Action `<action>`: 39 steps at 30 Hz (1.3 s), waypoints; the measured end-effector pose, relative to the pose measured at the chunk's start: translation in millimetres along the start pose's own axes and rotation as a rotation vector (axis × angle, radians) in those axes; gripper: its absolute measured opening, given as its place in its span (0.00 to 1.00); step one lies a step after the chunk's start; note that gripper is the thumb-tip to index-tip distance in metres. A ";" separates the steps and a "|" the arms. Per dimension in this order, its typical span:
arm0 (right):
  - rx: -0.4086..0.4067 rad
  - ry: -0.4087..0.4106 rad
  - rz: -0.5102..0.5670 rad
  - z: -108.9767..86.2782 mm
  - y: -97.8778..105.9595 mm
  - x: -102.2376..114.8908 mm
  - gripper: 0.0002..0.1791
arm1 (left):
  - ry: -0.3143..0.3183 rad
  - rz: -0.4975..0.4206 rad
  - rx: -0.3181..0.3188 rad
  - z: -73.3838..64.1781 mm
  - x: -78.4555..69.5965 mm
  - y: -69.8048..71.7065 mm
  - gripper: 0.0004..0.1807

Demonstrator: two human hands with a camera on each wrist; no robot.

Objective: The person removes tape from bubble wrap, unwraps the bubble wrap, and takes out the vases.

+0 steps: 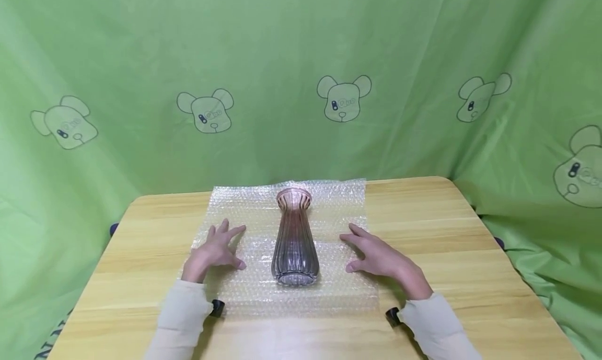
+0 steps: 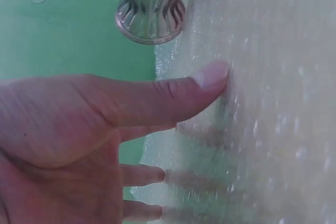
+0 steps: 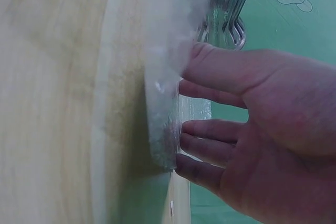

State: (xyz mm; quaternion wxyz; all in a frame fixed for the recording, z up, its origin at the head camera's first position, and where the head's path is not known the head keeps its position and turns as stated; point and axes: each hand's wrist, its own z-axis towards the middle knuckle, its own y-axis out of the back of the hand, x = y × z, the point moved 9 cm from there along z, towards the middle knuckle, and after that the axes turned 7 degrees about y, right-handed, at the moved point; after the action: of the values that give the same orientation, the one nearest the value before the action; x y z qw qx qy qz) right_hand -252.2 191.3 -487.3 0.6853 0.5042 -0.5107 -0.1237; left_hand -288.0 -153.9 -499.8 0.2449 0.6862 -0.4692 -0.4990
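Here, a ribbed glass vase (image 1: pixel 295 240) lies on its side in the middle of the bubble wrap (image 1: pixel 249 289), mouth to the far side and base near. To its left, the left hand (image 1: pixel 217 250) has its fingers spread wide at the wrap; to its right, the right hand (image 1: pixel 382 256) is likewise spread, touching the right part of the wrap.

There is one tabletop (image 1: pixel 470 276), one glass vase (image 1: pixel 295 247) and one spread of bubble wrap (image 1: pixel 249 208). Two hands (image 1: pixel 215 251) (image 1: pixel 380 256), two pale sleeves (image 1: pixel 182 318) (image 1: pixel 439 323) and two small black pieces (image 1: pixel 217 308) (image 1: pixel 393 316) appear. The head view counts five printed animal faces (image 1: pixel 64 127) (image 1: pixel 211 114) (image 1: pixel 342 103) (image 1: pixel 477 103) (image 1: pixel 583 174), one of them cut off.
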 end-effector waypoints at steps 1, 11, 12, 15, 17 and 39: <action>0.002 0.001 -0.001 0.4 -0.5 -0.2 0.44 | 0.000 0.000 -0.001 -0.6 0.4 -0.1 0.58; -0.010 0.002 -0.032 2.6 4.3 -1.5 0.45 | -0.017 0.005 -0.013 -3.1 -2.9 4.0 0.57; -0.010 0.004 -0.035 2.6 4.8 -1.1 0.45 | -0.013 0.008 -0.012 -3.7 -2.4 3.8 0.57; -0.007 0.002 -0.033 2.7 5.6 -0.1 0.45 | 0.000 0.018 -0.007 -4.5 -1.1 2.8 0.57; -0.004 0.006 -0.037 2.6 5.5 0.3 0.45 | -0.002 0.023 -0.004 -4.8 -0.9 1.6 0.57; 0.010 0.004 -0.052 4.5 3.1 2.3 0.45 | -0.236 -0.346 -0.068 -19.8 -56.3 12.6 0.39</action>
State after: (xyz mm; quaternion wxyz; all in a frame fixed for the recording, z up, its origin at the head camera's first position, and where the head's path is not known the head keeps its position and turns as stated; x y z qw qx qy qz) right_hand -256.0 188.6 -483.5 0.6805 0.5209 -0.4966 -0.1377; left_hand -278.4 -112.0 -456.5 0.1219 0.6847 -0.3524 -0.6262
